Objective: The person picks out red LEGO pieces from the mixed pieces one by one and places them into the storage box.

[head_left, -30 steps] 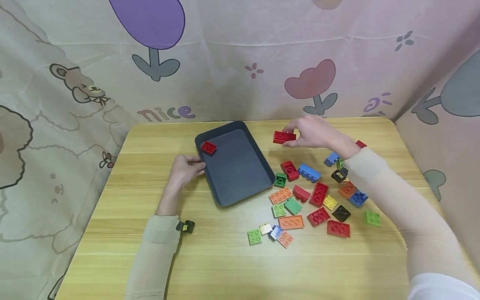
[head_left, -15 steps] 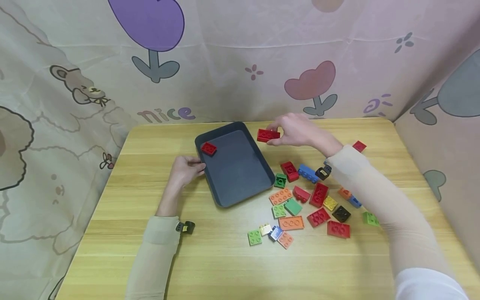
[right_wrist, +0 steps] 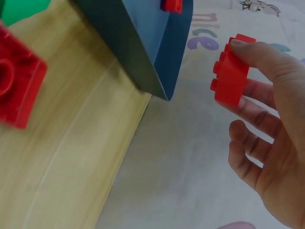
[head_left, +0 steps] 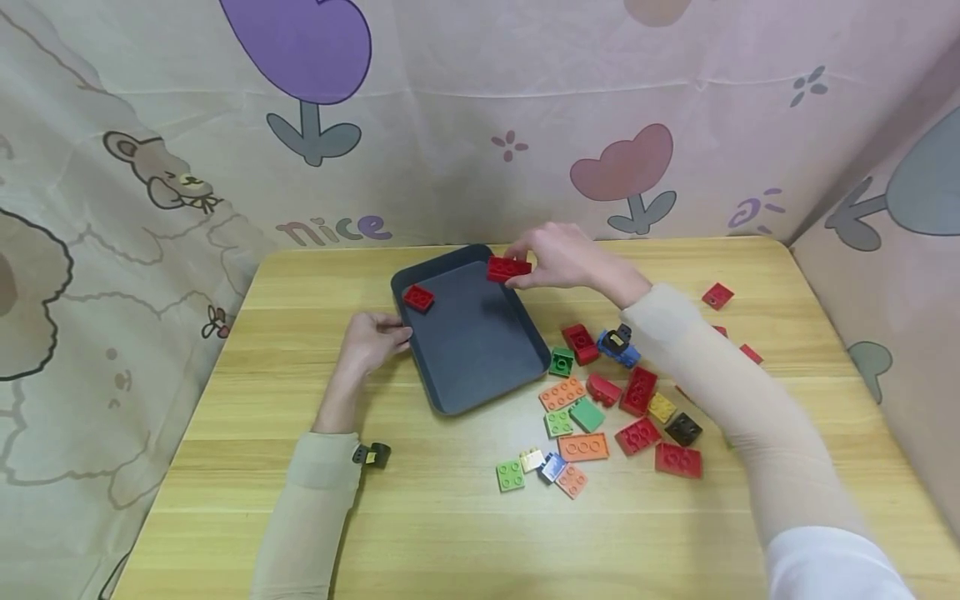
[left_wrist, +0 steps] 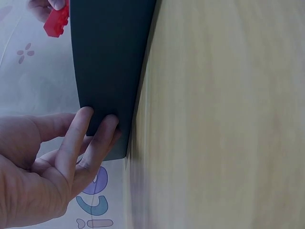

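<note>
My right hand (head_left: 566,257) pinches a red toy building brick (head_left: 506,268) between thumb and fingers, over the far right rim of the dark grey tray (head_left: 472,342). Studs along one side of this held brick (right_wrist: 233,71) show in the right wrist view. Inside the tray, by its left wall, lies another red brick (head_left: 418,297). At the tray's left side is my left hand (head_left: 367,342). The left wrist view shows its fingertips (left_wrist: 110,120) resting against the tray's outer wall, with fingers extended.
Loose bricks lie scattered right of the tray, among them a dark green brick (head_left: 561,362), an orange brick (head_left: 583,447) and a black brick (head_left: 684,428). Red pieces, such as a flat one (head_left: 717,296), lie beyond the right forearm. A printed curtain (head_left: 465,183) hangs behind the table.
My right hand has carried the red brick leftward, from the table right of the tray to over its far right rim. The left hand and tray have stayed put.
</note>
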`<action>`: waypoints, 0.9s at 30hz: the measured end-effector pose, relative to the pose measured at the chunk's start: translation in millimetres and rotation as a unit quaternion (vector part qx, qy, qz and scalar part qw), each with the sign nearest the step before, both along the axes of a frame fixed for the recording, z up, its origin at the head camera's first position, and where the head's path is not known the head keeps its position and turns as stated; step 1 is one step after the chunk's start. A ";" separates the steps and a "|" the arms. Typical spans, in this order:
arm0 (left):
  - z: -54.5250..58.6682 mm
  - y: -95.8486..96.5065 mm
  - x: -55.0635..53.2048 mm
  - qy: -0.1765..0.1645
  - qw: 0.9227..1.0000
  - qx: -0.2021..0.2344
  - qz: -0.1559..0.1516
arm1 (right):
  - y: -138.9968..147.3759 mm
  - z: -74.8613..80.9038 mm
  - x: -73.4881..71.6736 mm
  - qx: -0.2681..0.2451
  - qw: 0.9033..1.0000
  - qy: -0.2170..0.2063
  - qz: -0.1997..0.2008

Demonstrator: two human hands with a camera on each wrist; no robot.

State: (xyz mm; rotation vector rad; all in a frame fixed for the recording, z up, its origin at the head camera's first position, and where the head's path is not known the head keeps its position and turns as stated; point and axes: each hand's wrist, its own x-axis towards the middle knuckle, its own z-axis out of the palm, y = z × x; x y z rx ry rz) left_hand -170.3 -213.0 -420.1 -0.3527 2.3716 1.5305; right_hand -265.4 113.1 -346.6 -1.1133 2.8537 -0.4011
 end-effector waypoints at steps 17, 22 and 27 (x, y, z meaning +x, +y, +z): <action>-0.9 1.5 2.2 -0.004 1.000 0.009 0.008 | -45.1 0.2 -9.5 0.024 0.999 -0.014 0.021; -0.7 1.0 2.4 -0.005 1.000 0.010 0.008 | -57.4 -2.5 -12.3 0.033 0.999 -0.007 0.020; 0.5 0.3 2.5 -0.006 1.000 0.003 0.005 | -70.0 -4.3 -14.8 0.037 0.999 -0.009 0.021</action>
